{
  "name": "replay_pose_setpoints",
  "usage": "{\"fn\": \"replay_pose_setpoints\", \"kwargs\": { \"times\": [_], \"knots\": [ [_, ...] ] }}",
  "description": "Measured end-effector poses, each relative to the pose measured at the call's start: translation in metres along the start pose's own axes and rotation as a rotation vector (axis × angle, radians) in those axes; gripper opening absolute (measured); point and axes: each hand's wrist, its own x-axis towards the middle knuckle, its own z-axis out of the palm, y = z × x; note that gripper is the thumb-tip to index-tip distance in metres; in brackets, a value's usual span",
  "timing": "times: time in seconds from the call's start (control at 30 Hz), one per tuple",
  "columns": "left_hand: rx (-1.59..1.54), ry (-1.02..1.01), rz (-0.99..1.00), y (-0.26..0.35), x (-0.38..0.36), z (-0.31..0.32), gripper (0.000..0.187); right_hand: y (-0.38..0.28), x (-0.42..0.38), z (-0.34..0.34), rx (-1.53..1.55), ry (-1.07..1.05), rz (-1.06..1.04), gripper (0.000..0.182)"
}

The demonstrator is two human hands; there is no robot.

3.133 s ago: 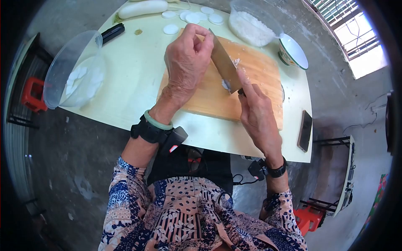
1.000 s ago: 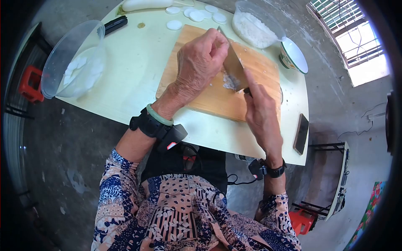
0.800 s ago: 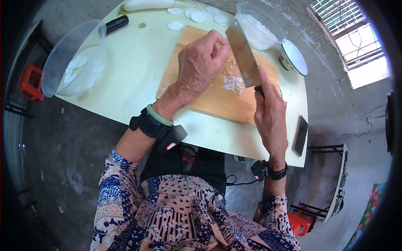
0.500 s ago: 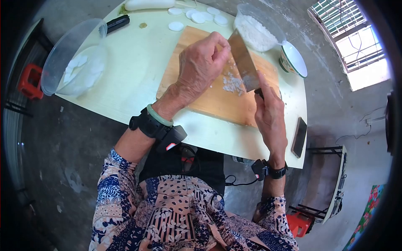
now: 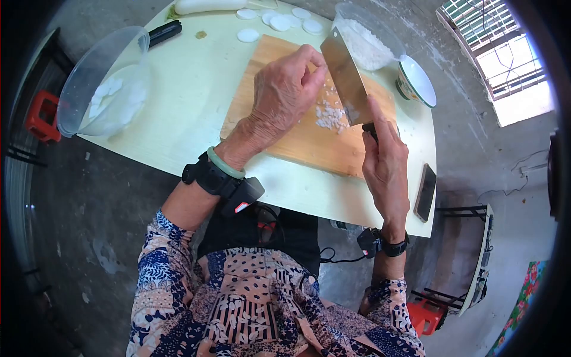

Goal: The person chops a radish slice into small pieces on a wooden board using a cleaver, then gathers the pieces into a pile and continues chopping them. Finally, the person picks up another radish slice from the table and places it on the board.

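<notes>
"When you look at the right hand (image 5: 385,160), what does it grasp?"

"The knife (image 5: 347,77): fingers wrapped round its dark handle, forefinger laid along the blade, which is tilted over the right part of the board (image 5: 309,146). Whether it touches the wood, I can't tell."

"And the left hand (image 5: 286,86)?"

"Loosely clenched above the board, thumb against forefinger. Whether anything is inside, I can't tell."

"Where are the white bits (image 5: 331,116)?"

"In a loose patch on the board, just left of the blade. The board lies near the table's (image 5: 184,101) near edge."

"What else is on the table?"

"Slices (image 5: 279,22) and a radish (image 5: 208,6) by the far edge, a tub (image 5: 364,44) of white shreds near the far right corner, a bowl (image 5: 419,80) at the right edge, a phone (image 5: 426,191) by the near right corner."
</notes>
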Motion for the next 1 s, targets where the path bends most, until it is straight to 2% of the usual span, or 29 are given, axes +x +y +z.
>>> {"fn": "replay_pose_setpoints", "kwargs": {
  "times": [0.23, 0.33, 0.43, 0.5, 0.63, 0.7, 0.8, 0.93, 1.0],
  "knots": [
    [-0.051, -0.025, -0.01, -0.001, -0.001, -0.002, 0.011, 0.007, -0.002, 0.007, 0.045, -0.072, 0.012, 0.068],
    [-0.04, -0.007, 0.023, 0.0, -0.001, 0.0, 0.01, 0.001, -0.003, 0.001, 0.041, -0.07, 0.113, 0.065],
    [-0.015, -0.027, 0.006, 0.002, -0.002, 0.001, 0.01, 0.005, -0.005, 0.005, -0.019, 0.002, 0.071, 0.064],
    [0.007, -0.032, 0.014, 0.001, -0.002, 0.0, 0.01, 0.01, -0.007, 0.01, -0.02, -0.064, 0.043, 0.069],
    [-0.016, -0.056, -0.004, -0.001, -0.003, -0.001, 0.01, 0.01, -0.007, 0.004, 0.028, -0.068, 0.015, 0.069],
    [-0.001, -0.039, 0.009, -0.001, -0.003, 0.001, 0.01, 0.004, -0.008, 0.002, 0.056, 0.004, -0.004, 0.068],
    [0.002, -0.065, 0.015, 0.001, -0.004, 0.001, 0.011, 0.006, -0.009, 0.007, 0.002, -0.093, 0.048, 0.067],
    [-0.019, -0.054, 0.022, -0.003, -0.003, 0.001, 0.01, 0.006, -0.006, 0.006, 0.052, -0.109, 0.065, 0.066],
    [-0.009, -0.081, 0.001, -0.001, -0.004, 0.0, 0.01, 0.005, -0.008, 0.006, 0.056, -0.051, 0.033, 0.067]
  ]
}}
